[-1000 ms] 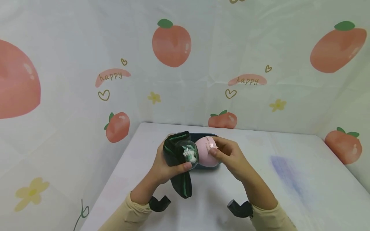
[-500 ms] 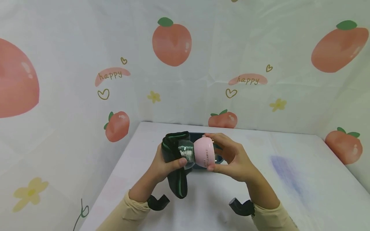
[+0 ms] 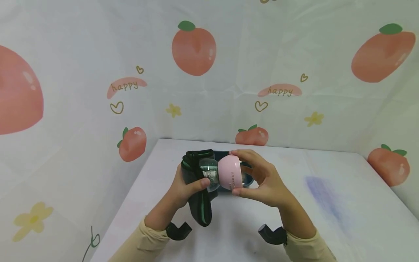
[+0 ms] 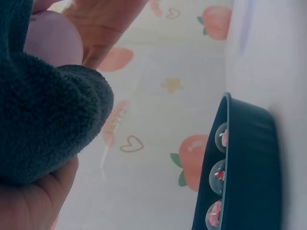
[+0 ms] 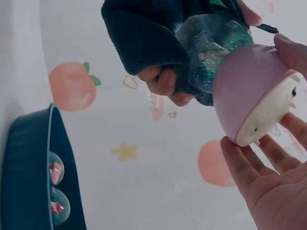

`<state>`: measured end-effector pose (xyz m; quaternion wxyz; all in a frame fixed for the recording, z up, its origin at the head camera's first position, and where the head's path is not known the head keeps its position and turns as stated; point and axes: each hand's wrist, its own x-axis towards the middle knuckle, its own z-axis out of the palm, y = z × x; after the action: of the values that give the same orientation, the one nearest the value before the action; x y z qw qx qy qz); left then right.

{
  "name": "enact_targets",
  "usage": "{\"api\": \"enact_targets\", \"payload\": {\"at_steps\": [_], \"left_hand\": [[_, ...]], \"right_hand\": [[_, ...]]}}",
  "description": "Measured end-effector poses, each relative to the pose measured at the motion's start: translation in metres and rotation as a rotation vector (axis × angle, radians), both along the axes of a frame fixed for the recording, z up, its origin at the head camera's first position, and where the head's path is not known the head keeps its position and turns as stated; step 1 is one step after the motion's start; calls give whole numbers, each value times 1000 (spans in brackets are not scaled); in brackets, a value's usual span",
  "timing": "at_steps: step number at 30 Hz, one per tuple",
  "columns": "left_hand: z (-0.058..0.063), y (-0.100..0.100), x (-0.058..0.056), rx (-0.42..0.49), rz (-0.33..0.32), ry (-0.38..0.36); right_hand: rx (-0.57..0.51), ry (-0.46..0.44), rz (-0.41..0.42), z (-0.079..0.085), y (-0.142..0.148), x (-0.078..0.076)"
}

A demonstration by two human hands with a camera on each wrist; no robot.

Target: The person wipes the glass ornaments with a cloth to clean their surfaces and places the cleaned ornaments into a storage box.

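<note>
A snow globe with a pink base (image 3: 229, 173) is held sideways in mid-air, its glass ball facing left. My left hand (image 3: 183, 189) grips the ball through a folded dark green cloth (image 3: 200, 209), the thumb lying on the glass. The right hand (image 3: 266, 180) holds the base by its rim between thumb and fingers. In the right wrist view, glitter and a white figure show inside the glass ball (image 5: 204, 55), and the base's pale underside (image 5: 268, 112) with small feet is turned toward my right palm. In the left wrist view the cloth covers most of the globe.
Behind the hands on the white table (image 3: 327, 203) stands a dark blue tray (image 4: 254, 163). Several small clear globes (image 4: 218, 177) with pink or red figures sit in it. A white backdrop (image 3: 222, 72) printed with peaches rises behind the table.
My right hand has shifted its hold from the base's side to its rim, fingers spread wider. The globe has turned, moving the base's lettering lower, and shifted slightly left with the cloth.
</note>
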<state>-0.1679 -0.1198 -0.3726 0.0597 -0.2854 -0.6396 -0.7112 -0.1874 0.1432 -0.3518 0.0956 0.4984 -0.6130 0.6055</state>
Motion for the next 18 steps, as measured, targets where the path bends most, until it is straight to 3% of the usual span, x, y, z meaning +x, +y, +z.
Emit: {"api": "enact_targets", "payload": {"at_steps": [4,12,18], "left_hand": [[1,1,2,6,35,58],[1,2,0,-12,67,171],[3,2,0,-72,110,248]], "right_hand": [[-3,-34,3,-2,-2,0],[86,-221,-83,-5,-2,2],[108,-229,-180,-7,-4,3]]}}
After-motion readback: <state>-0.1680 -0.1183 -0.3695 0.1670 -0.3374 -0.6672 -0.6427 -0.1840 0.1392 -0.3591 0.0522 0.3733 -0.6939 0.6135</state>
